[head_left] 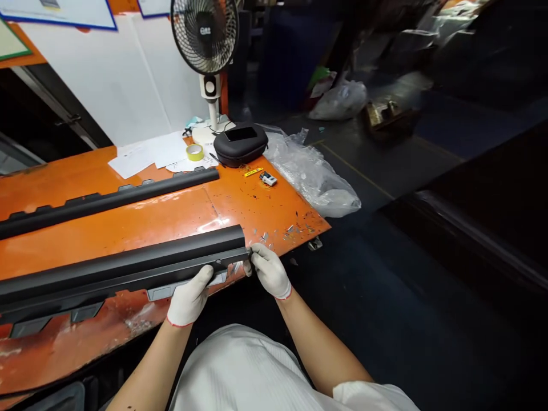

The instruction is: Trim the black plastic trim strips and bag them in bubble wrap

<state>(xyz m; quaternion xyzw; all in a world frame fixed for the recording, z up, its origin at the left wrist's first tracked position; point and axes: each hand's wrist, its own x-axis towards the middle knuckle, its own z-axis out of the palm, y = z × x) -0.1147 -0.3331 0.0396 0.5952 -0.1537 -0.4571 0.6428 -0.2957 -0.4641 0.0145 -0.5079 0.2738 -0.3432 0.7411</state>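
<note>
A scuffed orange tabletop fills the left of the head view in a dim workshop, its paint chipped and scattered with small flecks near the right corner, with a dark floor dropping away to the right. At the tabletop's near edge lies a long black plastic trim piece, running from the left edge of the picture to its right end just short of the tabletop's corner, grey tabs showing along its underside. The person's left hand, in a white knit glove, is closed on the lower edge of the trim piece near its right end, thumb pressed up against it. The right hand, gloved the same way, pinches the very tip of that end with its fingers; the two hands sit close together but do not touch. A second long black strip lies farther back, roughly parallel and well apart from the first. Beyond it rest loose white papers, a roll of yellow tape and a black zip case, with a white-stemmed desk fan standing behind them against a white panel. A crumpled clear plastic bag hangs over the tabletop's right edge, a small yellow item and a small white item lying just beside it.
</note>
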